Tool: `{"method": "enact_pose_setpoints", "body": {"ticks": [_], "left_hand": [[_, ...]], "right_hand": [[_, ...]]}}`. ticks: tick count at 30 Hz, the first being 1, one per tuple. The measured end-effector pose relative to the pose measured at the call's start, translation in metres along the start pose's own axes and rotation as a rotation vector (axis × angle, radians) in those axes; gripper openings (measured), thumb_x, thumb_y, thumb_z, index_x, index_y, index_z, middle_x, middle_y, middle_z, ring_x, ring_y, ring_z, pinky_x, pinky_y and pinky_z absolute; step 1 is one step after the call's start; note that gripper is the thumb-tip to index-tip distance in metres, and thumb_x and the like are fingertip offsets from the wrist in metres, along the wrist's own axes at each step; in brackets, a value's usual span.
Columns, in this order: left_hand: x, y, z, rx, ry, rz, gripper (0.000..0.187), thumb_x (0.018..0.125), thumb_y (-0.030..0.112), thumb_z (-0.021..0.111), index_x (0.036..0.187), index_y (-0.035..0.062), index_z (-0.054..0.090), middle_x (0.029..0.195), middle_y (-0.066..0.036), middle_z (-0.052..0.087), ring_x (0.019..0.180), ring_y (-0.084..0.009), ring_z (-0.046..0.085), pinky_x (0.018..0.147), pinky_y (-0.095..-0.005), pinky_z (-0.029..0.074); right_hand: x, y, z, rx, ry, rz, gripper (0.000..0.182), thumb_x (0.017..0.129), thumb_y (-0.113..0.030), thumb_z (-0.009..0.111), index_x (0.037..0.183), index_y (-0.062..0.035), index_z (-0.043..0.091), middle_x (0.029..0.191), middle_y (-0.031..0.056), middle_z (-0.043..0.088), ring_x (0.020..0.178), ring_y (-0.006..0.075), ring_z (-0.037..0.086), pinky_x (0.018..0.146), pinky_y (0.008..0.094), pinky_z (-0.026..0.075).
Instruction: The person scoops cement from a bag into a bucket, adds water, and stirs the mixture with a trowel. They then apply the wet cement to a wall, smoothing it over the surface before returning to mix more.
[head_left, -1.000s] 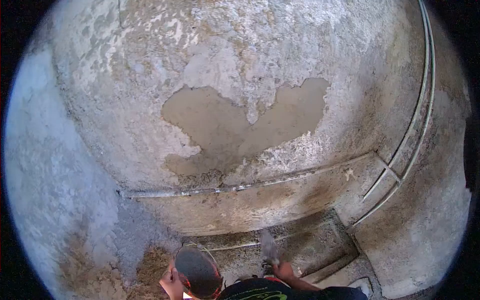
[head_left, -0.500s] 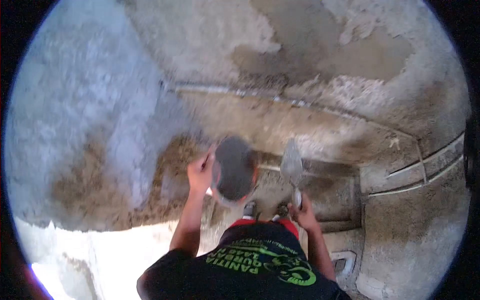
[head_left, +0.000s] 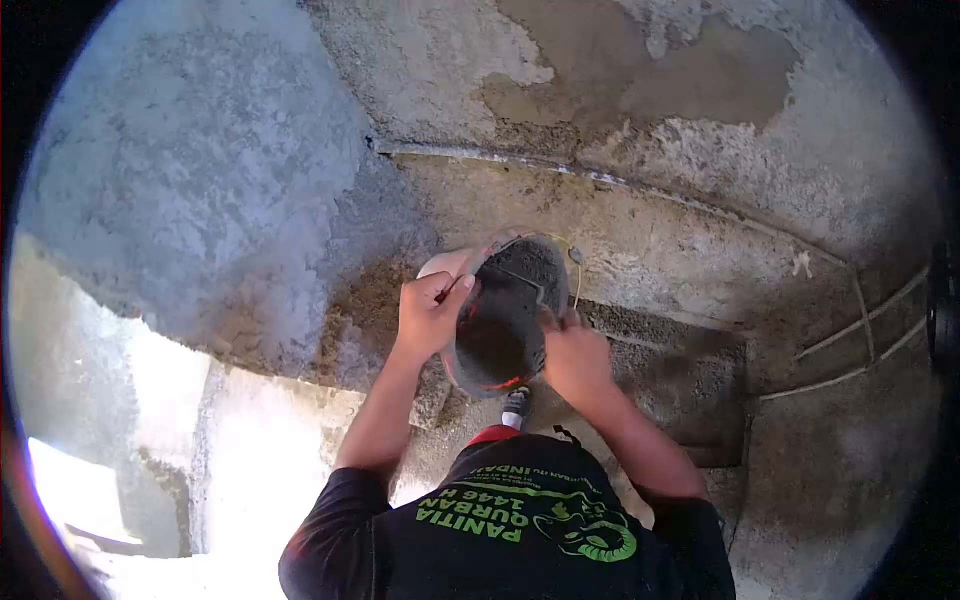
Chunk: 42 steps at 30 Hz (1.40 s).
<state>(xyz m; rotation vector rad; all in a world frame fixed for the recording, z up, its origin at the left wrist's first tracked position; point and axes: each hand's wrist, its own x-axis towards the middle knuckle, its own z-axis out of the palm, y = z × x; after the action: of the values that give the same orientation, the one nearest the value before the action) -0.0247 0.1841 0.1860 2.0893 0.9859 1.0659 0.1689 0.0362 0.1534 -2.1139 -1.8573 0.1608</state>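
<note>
My left hand is closed on the left rim of a round bucket, which is tilted so that its inside shows. Dark grey wet mortar lies within it. My right hand is wrapped round the handle of a trowel at the bucket's right side. The trowel's blade is inside the bucket, mostly hidden by mortar. A thin yellow wire handle stands out at the bucket's right rim.
Beyond the bucket rises a rough wall with a darker damp plaster patch. A pale pipe runs along it. At the right are thin curved pipes. One shoe shows below the bucket.
My right hand has moved up and left with the trowel, bringing its blade into the bucket. The bucket has shifted slightly right, and the view has turned a little.
</note>
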Motion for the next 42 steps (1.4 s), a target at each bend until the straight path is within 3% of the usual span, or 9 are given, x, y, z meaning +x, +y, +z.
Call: {"method": "enact_pose_setpoints", "body": {"ticks": [3,6,12,16,24,31,34,36,42], "left_hand": [[-0.031,0.046,0.008,0.074,-0.043,0.055,0.046,0.092,0.013,0.072,0.06,0.0004,0.042,0.053,-0.002,0.034,0.054,-0.0067,0.031,0.046,-0.0316,0.028],[-0.059,0.059,0.017,0.149,-0.033,0.018,0.045,0.092,0.012,0.072,0.06,-0.0005,0.043,0.053,-0.003,0.037,0.054,-0.0069,0.032,0.046,-0.0323,0.028],[-0.084,0.072,0.04,0.158,-0.073,-0.109,0.047,0.092,0.013,0.072,0.06,-0.0008,0.041,0.054,-0.003,0.032,0.056,-0.0074,0.03,0.047,-0.0328,0.027],[-0.104,0.08,0.049,0.111,-0.143,-0.129,0.047,0.091,0.013,0.072,0.06,-0.001,0.04,0.054,-0.003,0.029,0.056,-0.0079,0.028,0.047,-0.0334,0.026],[-0.109,0.118,0.036,0.101,-0.265,0.178,0.036,0.091,0.011,0.071,0.067,-0.0032,0.049,0.055,-0.004,0.033,0.056,-0.0089,0.033,0.049,-0.0342,0.032],[-0.107,0.085,-0.013,-0.019,-0.406,-0.028,0.03,0.092,0.013,0.072,0.071,-0.0039,0.06,0.054,-0.007,0.045,0.053,-0.0092,0.038,0.049,-0.0341,0.035],[-0.121,0.067,-0.047,0.121,-0.483,0.051,0.025,0.093,0.013,0.07,0.075,-0.0038,0.066,0.055,-0.007,0.05,0.054,-0.0078,0.041,0.049,-0.0329,0.035],[-0.137,0.06,-0.068,0.048,-0.48,-0.056,0.028,0.093,0.014,0.071,0.072,-0.0036,0.064,0.054,-0.006,0.048,0.054,-0.0079,0.041,0.049,-0.0324,0.034],[-0.199,0.009,-0.16,0.072,-0.146,-0.01,0.041,0.094,0.021,0.071,0.065,-0.003,0.053,0.052,-0.003,0.042,0.054,-0.0076,0.037,0.048,-0.0329,0.031]], "right_hand": [[-0.029,0.002,0.033,-0.147,0.058,-0.049,0.045,0.088,-0.012,0.056,0.132,-0.0048,0.059,0.116,0.0225,0.062,0.102,0.0385,0.065,0.072,0.0471,0.058],[-0.066,-0.012,0.029,-0.141,0.017,-0.093,0.021,0.082,-0.017,0.06,0.089,-0.0071,0.077,0.106,0.0201,0.069,0.092,0.0313,0.069,0.072,0.0433,0.058],[-0.111,-0.002,0.014,0.012,-0.29,-0.227,0.018,0.083,-0.014,0.06,0.083,-0.0093,0.077,0.087,0.0139,0.073,0.09,0.0309,0.072,0.07,0.0445,0.056],[-0.129,0.017,-0.022,0.017,-0.235,-0.216,0.018,0.085,-0.014,0.059,0.079,-0.0103,0.076,0.087,0.0135,0.074,0.086,0.0302,0.073,0.068,0.044,0.057],[-0.142,0.001,-0.029,-0.092,-0.238,-0.122,0.014,0.082,-0.015,0.065,0.085,-0.007,0.075,0.088,0.0158,0.072,0.085,0.0316,0.073,0.073,0.0439,0.059],[-0.133,-0.008,-0.001,0.102,-0.401,-0.223,0.036,0.077,-0.025,0.078,0.107,-0.006,0.074,0.089,0.0207,0.071,0.085,0.0399,0.071,0.077,0.0475,0.057],[-0.14,-0.034,0.019,0.394,-0.384,-0.341,0.039,0.084,-0.02,0.071,0.119,-0.003,0.071,0.092,0.0187,0.073,0.084,0.0298,0.072,0.074,0.044,0.058],[-0.146,-0.058,0.025,0.81,-0.753,-0.013,0.042,0.091,-0.019,0.069,0.13,-0.0036,0.066,0.088,0.0125,0.072,0.066,0.0178,0.066,0.059,0.0352,0.053],[-0.196,-0.086,0.068,1.623,-0.755,0.132,0.044,0.097,-0.018,0.066,0.135,0.0011,0.059,0.088,0.0066,0.068,0.055,0.0058,0.052,0.048,0.0226,0.04]]}}
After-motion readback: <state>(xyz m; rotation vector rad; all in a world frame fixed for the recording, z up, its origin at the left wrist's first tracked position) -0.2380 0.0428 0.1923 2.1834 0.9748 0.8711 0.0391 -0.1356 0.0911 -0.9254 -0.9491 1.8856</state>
